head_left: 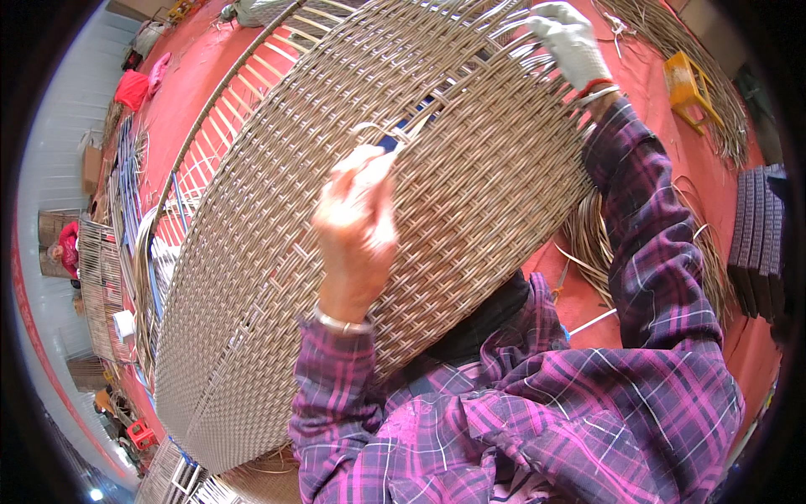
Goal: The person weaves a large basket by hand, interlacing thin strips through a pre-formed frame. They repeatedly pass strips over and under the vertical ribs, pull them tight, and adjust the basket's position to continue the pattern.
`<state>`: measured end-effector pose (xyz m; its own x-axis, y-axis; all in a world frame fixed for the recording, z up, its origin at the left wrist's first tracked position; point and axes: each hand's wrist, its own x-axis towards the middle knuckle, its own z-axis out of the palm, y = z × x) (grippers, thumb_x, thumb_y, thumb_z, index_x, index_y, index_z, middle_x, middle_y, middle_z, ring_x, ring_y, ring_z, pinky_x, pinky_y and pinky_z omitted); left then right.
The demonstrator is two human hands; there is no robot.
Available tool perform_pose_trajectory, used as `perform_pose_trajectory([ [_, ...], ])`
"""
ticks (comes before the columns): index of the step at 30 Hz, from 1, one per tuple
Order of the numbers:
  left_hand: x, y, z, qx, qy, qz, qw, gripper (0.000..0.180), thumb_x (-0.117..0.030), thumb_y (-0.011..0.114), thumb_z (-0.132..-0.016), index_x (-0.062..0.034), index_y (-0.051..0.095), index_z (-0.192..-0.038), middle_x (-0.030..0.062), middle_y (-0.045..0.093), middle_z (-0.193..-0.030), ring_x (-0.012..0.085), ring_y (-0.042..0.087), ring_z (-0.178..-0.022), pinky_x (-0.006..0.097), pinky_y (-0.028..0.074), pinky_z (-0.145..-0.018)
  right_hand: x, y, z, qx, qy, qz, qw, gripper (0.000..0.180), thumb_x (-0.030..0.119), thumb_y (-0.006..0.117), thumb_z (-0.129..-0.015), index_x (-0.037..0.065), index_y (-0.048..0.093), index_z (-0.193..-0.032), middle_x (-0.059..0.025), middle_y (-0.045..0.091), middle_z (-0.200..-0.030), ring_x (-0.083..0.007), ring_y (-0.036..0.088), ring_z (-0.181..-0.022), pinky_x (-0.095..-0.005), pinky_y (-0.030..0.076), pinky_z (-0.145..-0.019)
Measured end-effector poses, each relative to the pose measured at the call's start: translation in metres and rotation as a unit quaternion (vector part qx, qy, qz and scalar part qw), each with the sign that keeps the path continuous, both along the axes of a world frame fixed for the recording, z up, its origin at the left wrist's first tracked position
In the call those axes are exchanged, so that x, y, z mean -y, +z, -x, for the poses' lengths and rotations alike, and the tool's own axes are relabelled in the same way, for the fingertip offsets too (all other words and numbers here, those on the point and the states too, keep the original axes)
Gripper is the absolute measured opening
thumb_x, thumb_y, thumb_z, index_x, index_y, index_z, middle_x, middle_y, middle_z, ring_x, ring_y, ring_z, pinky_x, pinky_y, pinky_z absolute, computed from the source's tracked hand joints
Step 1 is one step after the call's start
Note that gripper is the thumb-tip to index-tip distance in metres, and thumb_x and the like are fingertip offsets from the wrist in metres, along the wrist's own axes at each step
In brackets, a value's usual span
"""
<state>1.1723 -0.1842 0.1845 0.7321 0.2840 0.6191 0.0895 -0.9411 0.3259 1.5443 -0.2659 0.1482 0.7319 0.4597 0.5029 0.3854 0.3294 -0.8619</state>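
Note:
A large curved panel of brown woven wicker (277,210) leans in front of me, tilted up to the right. My left hand (357,223), bare and slightly blurred, is closed, with its fingertips on a pale wicker strand (415,128) beside a narrow gap in the weave. Dark blue shows through this gap. At the panel's upper right edge, my right hand (573,46) wears a white glove. Its fingers are curled round loose wicker strands (525,50) that stick out past the weave. What lies under both palms is hidden.
Bare ribs of a frame (231,118) stand along the panel's far left side. Bundles of loose strands (592,244) lie on the red floor (180,80). A yellow stool (690,91) stands at the right, above a dark stack (756,239). Another person (67,249) is at far left.

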Motion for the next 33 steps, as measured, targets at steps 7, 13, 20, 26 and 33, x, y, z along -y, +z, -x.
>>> perform_pose_trajectory([
  [7, -0.036, -0.004, 0.033, -0.054, 0.103, 0.019, 0.993, 0.072, 0.004, 0.076, -0.074, -0.0079, 0.049, -0.139, 0.0116, 0.059, -0.127, 0.0219, 0.06, -0.104, 0.034, 0.05, -0.093, -0.005, -0.001, 0.01, -0.256, 0.194, -0.196, 0.927, 0.002, 0.01, 0.058, -0.095, 0.01, 0.059, -0.094, 0.0056, 0.055, -0.074, -0.0034, 0.05, -0.057, -0.0168, 0.045, -0.052],
  [13, -0.052, -0.019, -0.006, -0.007, 0.042, 0.059, 0.997, 0.039, -0.003, 0.073, -0.082, -0.0024, 0.064, -0.12, 0.0092, 0.07, -0.1, 0.0196, 0.066, -0.083, 0.031, 0.053, -0.074, -0.001, 0.02, 0.052, 0.014, 0.142, 0.013, 0.99, 0.014, 0.009, 0.057, -0.095, 0.006, 0.064, -0.107, 0.004, 0.062, -0.085, -0.0041, 0.054, -0.064, -0.0202, 0.046, -0.058],
  [20, -0.048, -0.004, -0.021, 0.008, -0.005, 0.412, 0.911, 0.028, 0.003, 0.072, -0.084, -0.0001, 0.068, -0.111, 0.0038, 0.07, -0.095, 0.0069, 0.063, -0.082, 0.021, 0.052, -0.074, -0.005, 0.021, 0.068, -0.092, 0.129, 0.075, 0.984, 0.015, 0.02, 0.061, -0.092, 0.008, 0.068, -0.098, 0.0047, 0.064, -0.084, -0.0026, 0.051, -0.065, -0.019, 0.04, -0.056],
  [26, -0.051, 0.005, -0.032, -0.1, -0.063, 0.384, 0.916, 0.018, -0.004, 0.073, -0.085, 0.0002, 0.071, -0.102, 0.0009, 0.071, -0.088, 0.0046, 0.061, -0.078, 0.021, 0.05, -0.07, -0.006, 0.012, 0.052, -0.109, 0.111, 0.054, 0.986, 0.021, 0.024, 0.056, -0.095, 0.006, 0.067, -0.093, 0.0031, 0.065, -0.079, -0.0024, 0.05, -0.06, -0.0193, 0.038, -0.052],
  [33, -0.033, -0.006, -0.039, -0.156, 0.07, 0.142, 0.975, 0.012, -0.023, 0.07, -0.087, -0.0112, 0.071, -0.09, 0.0069, 0.066, -0.074, 0.0227, 0.061, -0.063, 0.033, 0.047, -0.058, -0.007, -0.007, 0.039, -0.112, 0.058, 0.018, 0.992, 0.022, 0.022, 0.054, -0.096, 0.007, 0.068, -0.088, 0.0045, 0.06, -0.072, -0.0028, 0.046, -0.054, -0.0196, 0.034, -0.049],
])
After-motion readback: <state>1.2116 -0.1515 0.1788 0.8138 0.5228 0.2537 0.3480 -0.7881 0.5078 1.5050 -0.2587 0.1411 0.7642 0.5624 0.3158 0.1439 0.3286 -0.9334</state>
